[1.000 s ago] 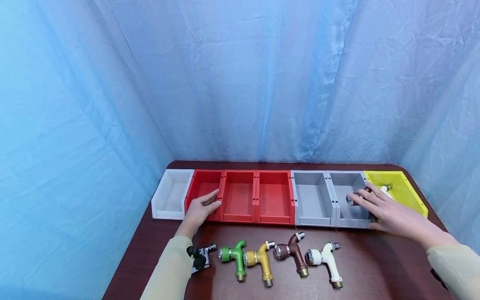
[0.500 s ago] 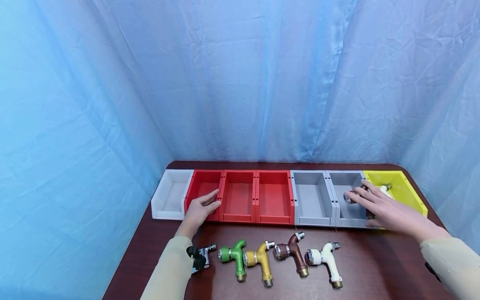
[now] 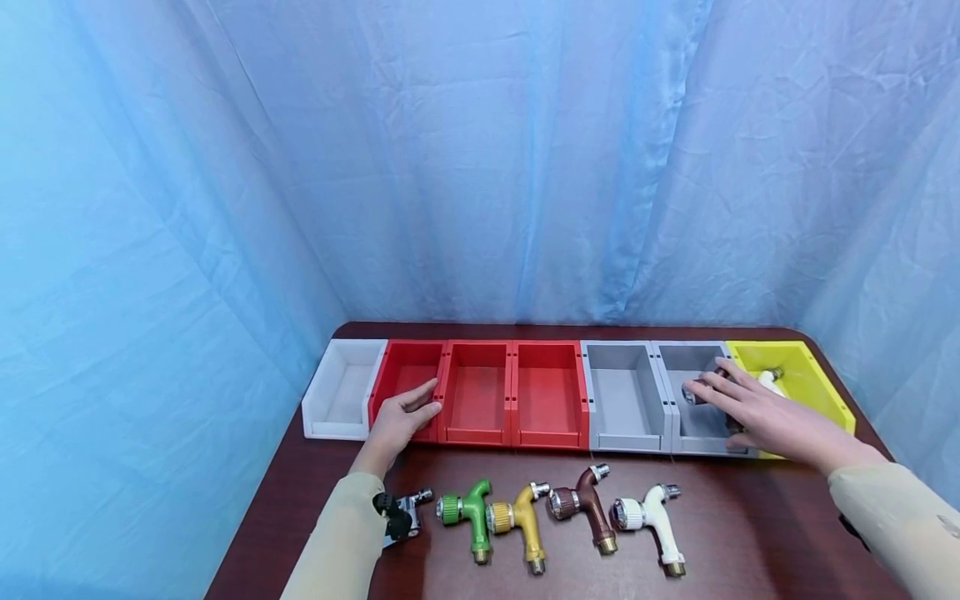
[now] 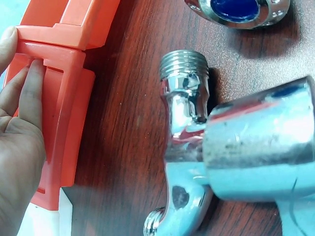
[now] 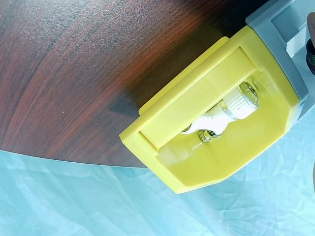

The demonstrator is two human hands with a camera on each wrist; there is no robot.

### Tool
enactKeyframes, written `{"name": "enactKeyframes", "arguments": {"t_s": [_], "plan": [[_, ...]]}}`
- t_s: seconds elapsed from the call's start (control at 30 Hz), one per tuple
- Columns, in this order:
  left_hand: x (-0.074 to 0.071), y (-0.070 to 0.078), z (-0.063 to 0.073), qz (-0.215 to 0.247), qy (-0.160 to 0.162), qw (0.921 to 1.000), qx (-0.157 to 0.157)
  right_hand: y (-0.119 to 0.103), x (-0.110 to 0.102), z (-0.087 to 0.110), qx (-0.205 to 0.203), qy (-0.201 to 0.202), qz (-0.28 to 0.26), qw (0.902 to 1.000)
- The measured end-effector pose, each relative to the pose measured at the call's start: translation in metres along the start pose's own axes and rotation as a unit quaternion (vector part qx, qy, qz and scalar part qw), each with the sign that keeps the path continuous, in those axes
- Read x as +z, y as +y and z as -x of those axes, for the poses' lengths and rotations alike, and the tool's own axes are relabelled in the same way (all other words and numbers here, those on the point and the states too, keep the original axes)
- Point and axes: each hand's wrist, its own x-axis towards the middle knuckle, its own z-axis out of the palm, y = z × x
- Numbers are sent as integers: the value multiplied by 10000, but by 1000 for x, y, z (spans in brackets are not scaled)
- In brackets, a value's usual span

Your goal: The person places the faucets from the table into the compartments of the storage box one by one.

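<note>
The hands are well apart. Right hand (image 3: pixel 780 423) grips a brown tap (image 3: pixel 699 392), partly hidden by the fingers, at the right-hand grey bin (image 3: pixel 701 445); contact with the bin floor cannot be determined. Left hand (image 3: pixel 396 423), fingers extended, rests at the leftmost red bin (image 3: pixel 414 358). Yellow bin (image 5: pixel 199 96) contains a white tap (image 5: pixel 238 105). Five further taps (image 3: pixel 529 529) lie in a row on the desk (image 3: pixel 750 517).

The right hand (image 3: pixel 776 422) has a dark tap (image 3: pixel 699 392) in its grip at the right grey bin (image 3: pixel 705 445); the left hand (image 3: pixel 396 425) touches the left red bin (image 3: pixel 420 356). Nearer on the table (image 3: pixel 757 521) lie a green tap (image 3: pixel 477 510), yellow tap (image 3: pixel 528 523), brown tap (image 3: pixel 591 506) and white tap (image 3: pixel 660 521).
</note>
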Motion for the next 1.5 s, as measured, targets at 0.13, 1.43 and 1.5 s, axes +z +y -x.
{"name": "enactKeyframes", "arguments": {"t_s": [0.13,1.43,1.5], "plan": [[0,0,0,-33,29,10000,-16,2,2,-2,17,-49,-95,9999],[0,-3,-1,75,-42,10000,8,3,-1,-20,366,-1049,-526,9924],[0,-2,-1,67,-31,10000,-6,3,-1,-20,384,-1070,-550,9920]]}}
